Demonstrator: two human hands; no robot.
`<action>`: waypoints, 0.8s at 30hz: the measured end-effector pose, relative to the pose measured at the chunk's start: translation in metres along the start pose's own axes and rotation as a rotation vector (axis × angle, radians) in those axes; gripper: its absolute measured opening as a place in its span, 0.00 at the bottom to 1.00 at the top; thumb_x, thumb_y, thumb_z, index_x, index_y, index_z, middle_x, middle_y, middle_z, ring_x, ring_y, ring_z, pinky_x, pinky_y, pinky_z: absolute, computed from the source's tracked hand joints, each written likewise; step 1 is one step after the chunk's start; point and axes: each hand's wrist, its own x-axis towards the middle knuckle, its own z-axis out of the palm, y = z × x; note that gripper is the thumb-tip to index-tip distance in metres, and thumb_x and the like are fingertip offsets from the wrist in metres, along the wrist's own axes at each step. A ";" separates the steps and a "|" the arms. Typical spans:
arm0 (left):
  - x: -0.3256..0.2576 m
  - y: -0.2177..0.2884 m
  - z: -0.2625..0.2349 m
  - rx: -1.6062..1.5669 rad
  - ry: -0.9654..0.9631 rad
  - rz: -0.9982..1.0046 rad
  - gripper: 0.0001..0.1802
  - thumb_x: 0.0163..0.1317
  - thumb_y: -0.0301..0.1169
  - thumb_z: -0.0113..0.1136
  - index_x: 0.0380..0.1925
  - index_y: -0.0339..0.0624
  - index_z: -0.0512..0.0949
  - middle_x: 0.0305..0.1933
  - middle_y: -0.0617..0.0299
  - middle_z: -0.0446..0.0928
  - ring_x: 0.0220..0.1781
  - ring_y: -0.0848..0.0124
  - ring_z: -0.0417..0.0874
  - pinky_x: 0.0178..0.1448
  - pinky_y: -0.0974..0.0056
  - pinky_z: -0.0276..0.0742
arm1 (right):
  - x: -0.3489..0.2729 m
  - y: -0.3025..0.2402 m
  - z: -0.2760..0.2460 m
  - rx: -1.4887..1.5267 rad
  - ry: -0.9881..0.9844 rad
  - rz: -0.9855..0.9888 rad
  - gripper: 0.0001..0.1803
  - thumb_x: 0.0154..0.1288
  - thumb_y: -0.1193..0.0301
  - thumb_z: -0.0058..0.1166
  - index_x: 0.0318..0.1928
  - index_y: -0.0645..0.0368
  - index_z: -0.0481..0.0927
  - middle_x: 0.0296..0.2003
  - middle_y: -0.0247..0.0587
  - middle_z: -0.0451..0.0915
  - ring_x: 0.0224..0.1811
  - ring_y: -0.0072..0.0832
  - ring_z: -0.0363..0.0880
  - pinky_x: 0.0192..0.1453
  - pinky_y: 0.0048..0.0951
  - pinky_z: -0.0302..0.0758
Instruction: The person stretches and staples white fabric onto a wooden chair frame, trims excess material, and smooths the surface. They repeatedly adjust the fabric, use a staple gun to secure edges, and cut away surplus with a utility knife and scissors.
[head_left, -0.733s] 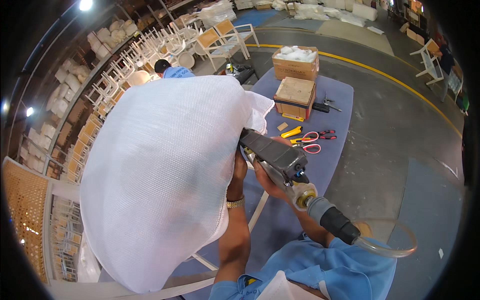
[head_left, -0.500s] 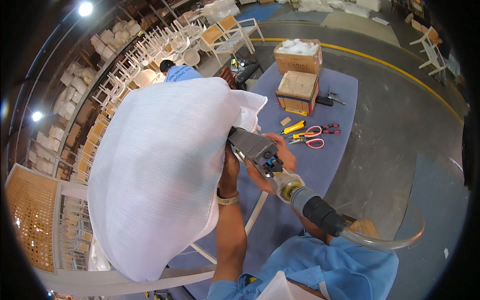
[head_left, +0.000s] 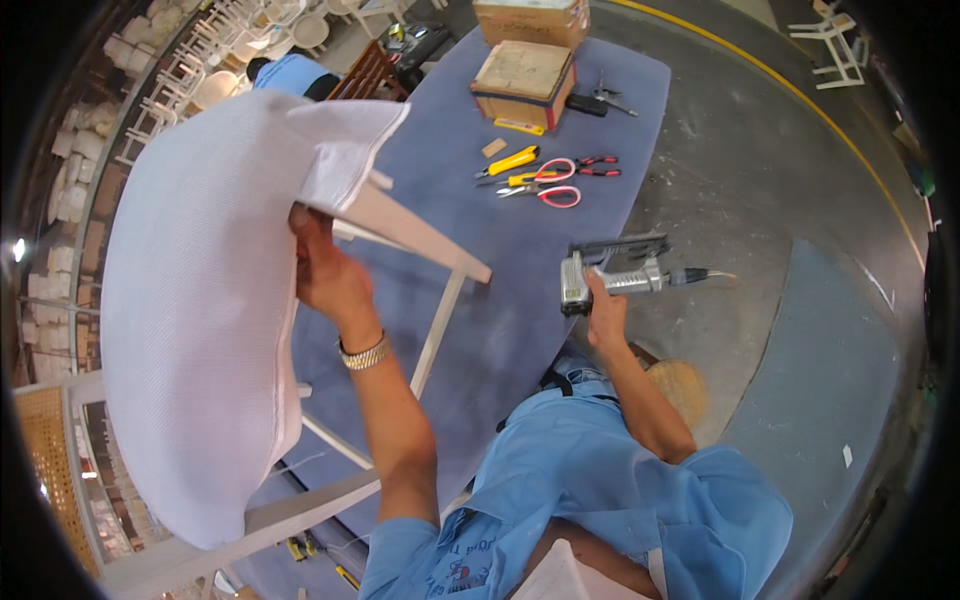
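Observation:
A chair lies on its side, its puffy seat wrapped in a white mesh fabric cover (head_left: 200, 300); its pale wooden leg (head_left: 410, 232) points right. My left hand (head_left: 335, 285), with a metal watch on the wrist, is at the cover's edge near the leg's base. Its fingers are bent and closed on the fabric, the tips partly hidden there. In my right hand (head_left: 604, 308) is a silver pneumatic staple gun (head_left: 610, 280), held apart from the chair beyond the table's right edge, its hose trailing right.
On the blue-covered table (head_left: 455, 330) lie a yellow utility knife (head_left: 515, 160), red-handled scissors (head_left: 553, 185) and pliers (head_left: 595, 168). Cardboard boxes (head_left: 525, 75) stand at the far end. A round stool (head_left: 678, 390) is beside me. Another person (head_left: 290, 74) is behind the chair.
The staple gun has moved away from the cover's edge to the right in my right hand. My left hand stays at the fabric edge. The view has shifted, showing more of the chair leg.

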 end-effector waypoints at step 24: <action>-0.042 -0.038 0.061 -0.216 0.700 0.280 0.27 0.78 0.51 0.44 0.62 0.43 0.75 0.65 0.58 0.77 0.68 0.64 0.73 0.74 0.57 0.64 | 0.347 -0.002 0.204 -1.370 -1.186 -0.835 0.20 0.64 0.64 0.60 0.55 0.58 0.82 0.53 0.53 0.82 0.57 0.50 0.79 0.61 0.48 0.75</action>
